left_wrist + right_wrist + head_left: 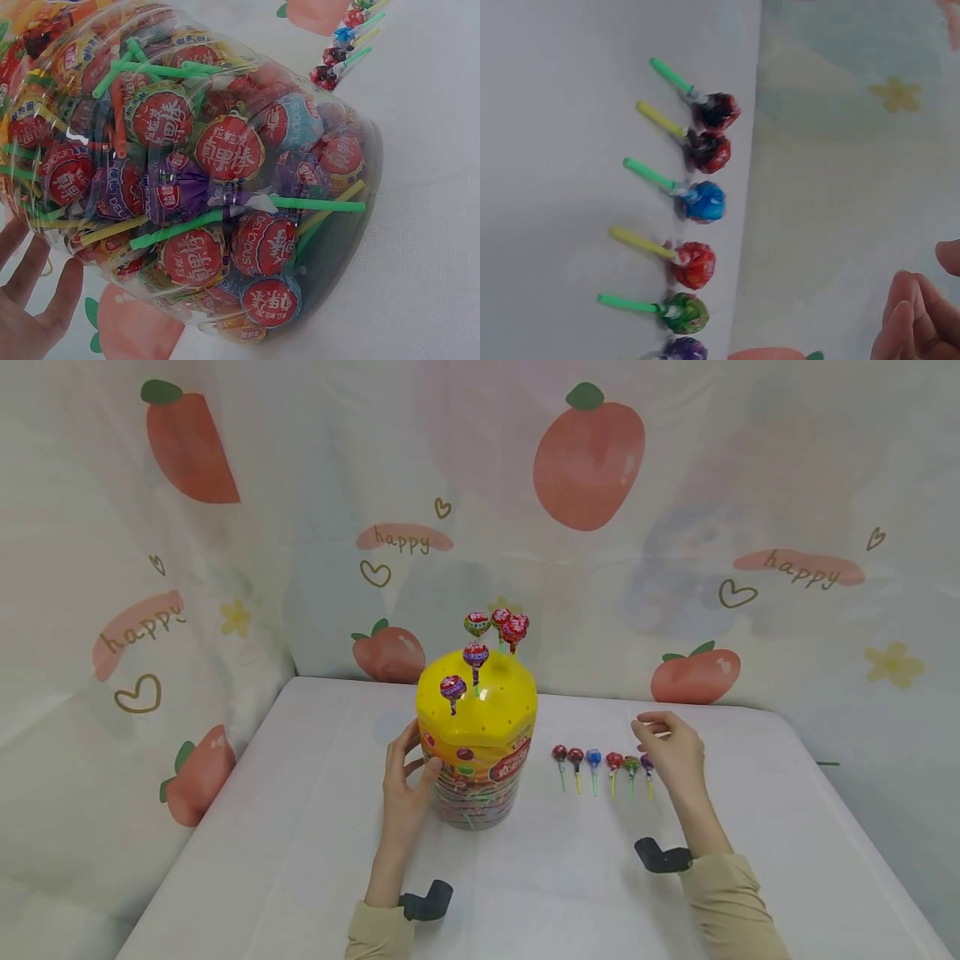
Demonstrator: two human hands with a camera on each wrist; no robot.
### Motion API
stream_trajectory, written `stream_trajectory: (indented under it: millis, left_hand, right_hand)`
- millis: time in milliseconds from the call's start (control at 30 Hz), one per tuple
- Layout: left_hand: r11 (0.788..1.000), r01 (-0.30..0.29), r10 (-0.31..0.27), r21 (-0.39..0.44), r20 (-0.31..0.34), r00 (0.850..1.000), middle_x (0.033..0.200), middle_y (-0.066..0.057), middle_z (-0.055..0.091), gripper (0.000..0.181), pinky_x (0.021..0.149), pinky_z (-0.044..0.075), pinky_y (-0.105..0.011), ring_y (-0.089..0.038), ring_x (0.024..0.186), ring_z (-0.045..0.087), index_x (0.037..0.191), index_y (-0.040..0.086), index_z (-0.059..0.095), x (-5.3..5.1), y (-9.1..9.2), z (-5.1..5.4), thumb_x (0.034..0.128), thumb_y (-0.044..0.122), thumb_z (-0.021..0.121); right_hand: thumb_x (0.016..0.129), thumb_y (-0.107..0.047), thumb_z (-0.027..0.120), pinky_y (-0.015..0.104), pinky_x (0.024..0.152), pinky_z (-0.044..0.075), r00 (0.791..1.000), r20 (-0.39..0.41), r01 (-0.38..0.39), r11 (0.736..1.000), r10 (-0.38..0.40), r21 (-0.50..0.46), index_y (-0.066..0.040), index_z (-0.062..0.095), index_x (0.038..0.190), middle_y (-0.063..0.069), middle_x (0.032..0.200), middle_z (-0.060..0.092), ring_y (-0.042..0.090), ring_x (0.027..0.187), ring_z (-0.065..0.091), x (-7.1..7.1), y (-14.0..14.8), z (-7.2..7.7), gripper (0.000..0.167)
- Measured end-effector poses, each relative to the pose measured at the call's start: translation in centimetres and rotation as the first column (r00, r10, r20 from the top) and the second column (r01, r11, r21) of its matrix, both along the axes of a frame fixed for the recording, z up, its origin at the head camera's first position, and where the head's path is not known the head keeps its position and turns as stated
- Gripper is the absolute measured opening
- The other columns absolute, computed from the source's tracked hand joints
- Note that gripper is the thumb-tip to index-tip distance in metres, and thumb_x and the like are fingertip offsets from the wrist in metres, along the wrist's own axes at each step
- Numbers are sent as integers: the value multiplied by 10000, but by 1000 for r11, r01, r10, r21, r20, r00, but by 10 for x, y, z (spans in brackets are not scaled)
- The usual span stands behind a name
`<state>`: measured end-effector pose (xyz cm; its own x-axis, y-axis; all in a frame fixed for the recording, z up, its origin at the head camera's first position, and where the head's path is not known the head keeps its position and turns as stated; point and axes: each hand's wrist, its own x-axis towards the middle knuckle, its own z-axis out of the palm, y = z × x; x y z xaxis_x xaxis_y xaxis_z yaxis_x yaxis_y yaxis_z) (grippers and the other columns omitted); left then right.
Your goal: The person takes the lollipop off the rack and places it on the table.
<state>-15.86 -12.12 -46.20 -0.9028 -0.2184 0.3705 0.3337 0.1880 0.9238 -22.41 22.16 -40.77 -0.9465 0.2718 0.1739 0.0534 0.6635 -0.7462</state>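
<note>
A clear plastic jar (476, 797) full of wrapped lollipops stands upright, topped by a yellow lid (498, 693) with small holes. Several lollipops stick up from that lid, among them a purple one (476, 655) near its middle. My left hand (405, 793) rests against the jar's left side, thumb toward the front. To the right, a row of lollipops lies on the table, with a blue one (705, 201) among them. Over the row's right end is my right hand (678, 760), fingers bent and holding nothing, beside a purple lollipop (647, 766).
A white cloth covers the table (300, 827). Behind it hangs a curtain (495, 452) printed with fruit, hearts and "happy". Dark curved wrist pieces, one on the left (429, 902) and one on the right (662, 856), jut inward from the forearms.
</note>
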Motion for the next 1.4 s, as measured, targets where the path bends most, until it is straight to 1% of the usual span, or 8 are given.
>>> stream_trajectory:
  millis: [200, 333, 567, 600, 900, 1133, 1333, 1400]
  left_hand:
    - [1000, 9, -9, -7, 38, 999, 1444, -151, 402, 597, 1072, 377, -561, -284, 1338, 390, 1474, 108, 351, 10, 3, 20, 927, 46, 579]
    - [1000, 14, -14, -8, 19, 1000, 1427, -162, 413, 579, 1056, 385, -581, -299, 1328, 399, 1464, 79, 360, 19, 4, 33, 930, 64, 581]
    - [1000, -2, 1, -4, -24, 1000, 1413, -42, 432, 596, 1051, 410, -524, -180, 1313, 404, 1460, 271, 370, 2, 0, -1, 931, 134, 607]
    - [1000, -3, 3, -9, -28, 1000, 1409, -29, 435, 588, 1047, 415, -517, -165, 1309, 406, 1457, 285, 372, 2, 0, -1, 933, 156, 607]
    - [1000, 0, 0, -6, -22, 1000, 1415, -40, 430, 597, 1052, 417, -520, -177, 1312, 408, 1458, 260, 372, 1, -1, -1, 927, 114, 606]
    - [1000, 3, -3, 0, 16, 1000, 1431, -142, 404, 604, 1067, 385, -571, -289, 1331, 388, 1476, 148, 352, 4, 1, 7, 926, 60, 586]
    - [1000, 4, -3, -14, 17, 1000, 1403, -161, 424, 585, 1050, 404, -566, -284, 1309, 410, 1464, 87, 362, 17, 5, 29, 924, 65, 585]
    - [1000, 5, -5, -11, 17, 1000, 1403, -161, 423, 581, 1053, 401, -568, -287, 1310, 409, 1463, 92, 364, 18, 5, 31, 926, 68, 584]
  right_hand:
    - [932, -273, 600, 136, 541, 465, 995, -84, -51, 998, 49, -28, -30, 646, 1143, 162, 940, 645, -100, 574, 527, 7, -17, 17, 325]
    - [935, -281, 603, 122, 556, 474, 989, -123, -84, 996, 79, -39, -33, 643, 1153, 169, 939, 645, -104, 582, 526, 11, -28, 27, 333]
    - [928, -267, 623, 133, 570, 477, 975, -179, -145, 987, 131, -67, -58, 653, 1148, 140, 937, 649, -3, 651, 588, 17, -46, 43, 305]
    - [927, -267, 626, 137, 569, 476, 972, -189, -154, 986, 139, -65, -63, 655, 1148, 139, 936, 652, 10, 660, 591, 18, -48, 45, 302]
    - [919, -248, 642, 130, 578, 479, 928, -310, -232, 971, 205, -54, -77, 670, 1124, 102, 889, 655, -17, 674, 576, 27, -63, 65, 268]
    - [903, -233, 666, 118, 642, 484, 904, -362, -280, 954, 226, -104, -92, 673, 1111, -119, 828, 602, -9, 698, 594, 32, -76, 78, 251]
    - [906, -190, 662, 95, 690, 490, 866, -407, -356, 929, 289, -98, -72, 659, 1133, 20, 914, 635, 1, 751, 589, 35, -88, 88, 256]
    - [905, -179, 663, 94, 711, 484, 852, -417, -385, 919, 317, -87, -73, 657, 1146, 62, 943, 642, 5, 781, 579, 34, -91, 91, 263]
